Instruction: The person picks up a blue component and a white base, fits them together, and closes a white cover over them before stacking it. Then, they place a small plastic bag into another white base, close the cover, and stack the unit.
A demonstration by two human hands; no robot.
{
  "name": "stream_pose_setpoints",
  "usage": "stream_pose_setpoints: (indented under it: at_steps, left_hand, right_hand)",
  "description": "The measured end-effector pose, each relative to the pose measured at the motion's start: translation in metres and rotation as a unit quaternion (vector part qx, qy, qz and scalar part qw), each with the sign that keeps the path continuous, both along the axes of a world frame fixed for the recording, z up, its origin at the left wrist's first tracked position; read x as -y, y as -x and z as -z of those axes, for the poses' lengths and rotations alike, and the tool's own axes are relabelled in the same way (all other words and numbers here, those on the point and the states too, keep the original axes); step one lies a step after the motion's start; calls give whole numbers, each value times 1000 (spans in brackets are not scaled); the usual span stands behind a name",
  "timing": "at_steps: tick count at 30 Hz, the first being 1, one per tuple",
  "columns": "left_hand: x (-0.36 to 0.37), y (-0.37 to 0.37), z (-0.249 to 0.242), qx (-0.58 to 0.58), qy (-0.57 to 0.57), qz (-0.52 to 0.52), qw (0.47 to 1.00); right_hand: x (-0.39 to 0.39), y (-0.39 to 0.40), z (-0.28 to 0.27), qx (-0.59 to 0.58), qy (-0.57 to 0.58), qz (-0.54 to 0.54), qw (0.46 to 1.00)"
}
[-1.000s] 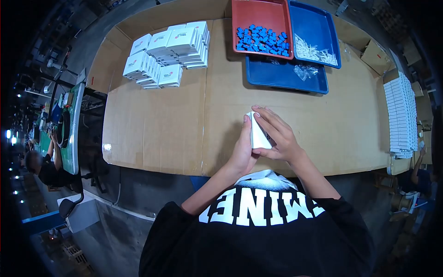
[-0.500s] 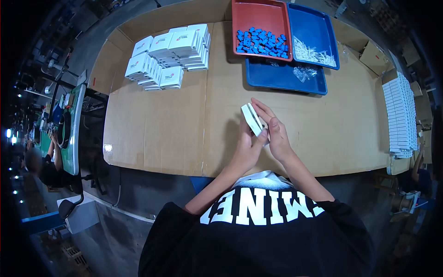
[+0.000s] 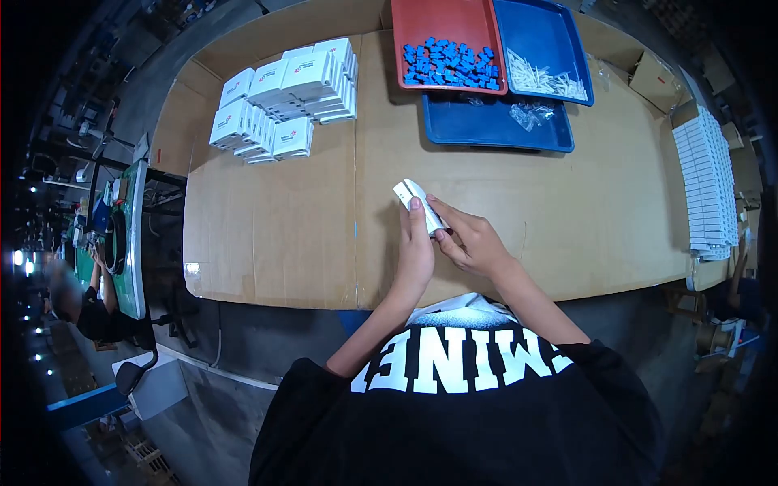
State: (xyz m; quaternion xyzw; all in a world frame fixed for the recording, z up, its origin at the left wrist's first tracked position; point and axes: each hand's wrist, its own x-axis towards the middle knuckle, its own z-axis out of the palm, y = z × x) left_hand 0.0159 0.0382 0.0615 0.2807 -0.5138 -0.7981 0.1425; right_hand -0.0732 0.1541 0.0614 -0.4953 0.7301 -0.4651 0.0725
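Observation:
Over the middle of the cardboard-covered table [image 3: 275, 235], a small white box [image 3: 403, 193] is held tilted between both hands. A narrow gap shows along its upper end. My left hand [image 3: 415, 263] grips its left side, with the thumb lying up along its face. On the other side, my right hand [image 3: 482, 247] holds the lower right part between thumb and fingers. The fingers hide part of the box, and its inside cannot be seen.
Stacks of white boxes [image 3: 293, 139] stand at the back left. A red tray [image 3: 446, 20] holds blue pieces; a blue tray [image 3: 539, 32] holds white sticks, above another blue tray [image 3: 478, 130] with clear bags. White boxes [image 3: 703, 190] are piled right. A person [image 3: 89, 304] sits far left.
Both hands have shifted slightly left with the white box, which has turned in them. My right fingers, earlier stretched along its side, now curl round its lower end. The view has shifted slightly.

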Motion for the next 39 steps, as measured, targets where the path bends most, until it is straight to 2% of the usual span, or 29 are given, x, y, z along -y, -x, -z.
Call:
stream_pose_setpoints:
  at_steps: [2, 5, 8, 12, 15, 20, 27, 29, 33, 36, 38, 39]
  left_hand:
    - [0, 1, 8, 31, 30, -7, 999]
    - [-4, 2, -16, 44, 32, -27, 998]
    - [2, 2, 11, 42, 19, -22, 999]
    - [4, 1, 10, 47, 29, -34, 998]
    - [5, 1, 7, 59, 37, -38, 997]
    - [7, 1, 12, 54, 25, -35, 998]
    - [4, 0, 13, 54, 35, -49, 997]
    - [3, -1, 10, 69, 49, -49, 995]
    - [6, -2, 13, 42, 45, -45, 997]
    - [15, -1, 13, 40, -23, -50, 998]
    - [26, -3, 10, 31, -9, 7, 999]
    - [31, -4, 9, -37, 38, 29, 998]
  right_hand:
    - [1, 1, 5, -16, -1, 5, 1000]
    - [2, 4, -2, 5, -26, -14, 1000]
    - [4, 16, 0, -34, -52, -54, 997]
    - [8, 17, 6, -47, -25, -67, 996]
    - [9, 17, 8, -16, -54, -76, 996]
    - [13, 11, 23, -78, -10, -45, 996]
    - [11, 2, 19, -77, -10, -27, 997]
    - [12, 0, 21, -72, 23, -19, 997]
    - [10, -2, 16, -64, 4, -17, 998]
    - [10, 2, 11, -26, -13, -13, 999]
    - [10, 15, 4, 45, 17, -32, 998]
    - [8, 16, 0, 43, 17, -31, 998]
